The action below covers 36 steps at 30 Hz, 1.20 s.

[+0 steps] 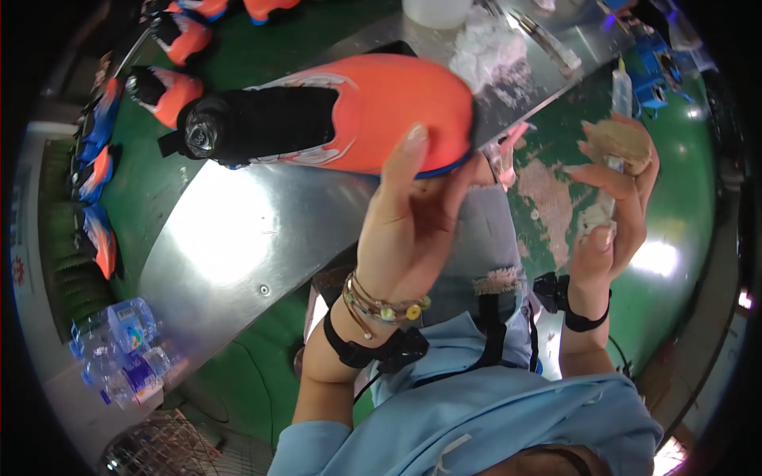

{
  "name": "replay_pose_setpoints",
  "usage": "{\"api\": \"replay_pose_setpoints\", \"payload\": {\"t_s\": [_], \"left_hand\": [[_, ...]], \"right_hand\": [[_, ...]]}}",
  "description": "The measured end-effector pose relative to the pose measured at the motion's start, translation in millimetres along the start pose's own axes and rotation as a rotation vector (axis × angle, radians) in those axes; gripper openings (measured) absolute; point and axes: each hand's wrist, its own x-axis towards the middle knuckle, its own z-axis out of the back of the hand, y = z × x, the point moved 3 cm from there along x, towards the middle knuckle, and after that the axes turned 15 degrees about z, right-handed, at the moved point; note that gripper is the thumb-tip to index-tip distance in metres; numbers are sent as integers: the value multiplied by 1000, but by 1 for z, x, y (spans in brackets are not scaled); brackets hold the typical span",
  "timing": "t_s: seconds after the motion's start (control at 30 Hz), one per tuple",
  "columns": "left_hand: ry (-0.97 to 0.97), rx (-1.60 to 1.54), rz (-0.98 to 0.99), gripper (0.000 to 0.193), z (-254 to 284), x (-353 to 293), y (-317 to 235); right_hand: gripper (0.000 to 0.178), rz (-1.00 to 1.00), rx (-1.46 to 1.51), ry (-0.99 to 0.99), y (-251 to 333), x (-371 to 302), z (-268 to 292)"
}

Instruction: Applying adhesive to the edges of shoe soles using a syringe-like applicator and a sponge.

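My left hand (413, 198) grips an orange shoe (405, 103) by the toe, thumb on the upper and fingers under the blue-edged sole. The shoe lies on its length above the metal table, its black collar toward the left, with a dark wrapped piece (205, 131) at the heel end. Off to the right, my right hand (627, 194) is raised and closed around a tan, worn-looking pad (621, 147). A whitish piece (597, 216) shows between its lower fingers and thumb. Just beyond this hand appears a clear narrow bottle (622, 94) with a pointed tip; whether I hold it cannot be told.
The metal table (182, 262) runs diagonally beneath the shoe. On its far part are crumpled white tissue (492, 59), a white tub (436, 11) and a pen-like tool (548, 44). More orange shoes (178, 91) line the left. Plastic bottles (123, 349) stand at the lower left.
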Motion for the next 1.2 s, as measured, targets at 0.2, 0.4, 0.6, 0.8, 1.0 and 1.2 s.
{"api": "replay_pose_setpoints", "payload": {"t_s": [0.2, 0.4, 0.6, 0.8, 1.0, 1.2], "left_hand": [[-193, 49, -324, 21, 71, -59, -114], [-486, -46, -727, 43, 160, -154, -366], [-819, 531, -923, 59, 182, -188, -429], [-519, 701, -49, 73, 148, -56, -372], [-688, 308, -715, 63, 147, 21, -395], [-678, 515, -650, 46, 134, -21, -385]], "right_hand": [[41, -85, -151, 84, -35, -22, -22], [66, 8, -610, 443, -59, -41, -53], [63, 7, -538, 465, -60, -47, -60], [41, -87, -255, 241, -59, -26, -57], [52, -239, 65, -8, -87, -8, -48], [67, -382, 557, -141, -94, -19, -46]]}}
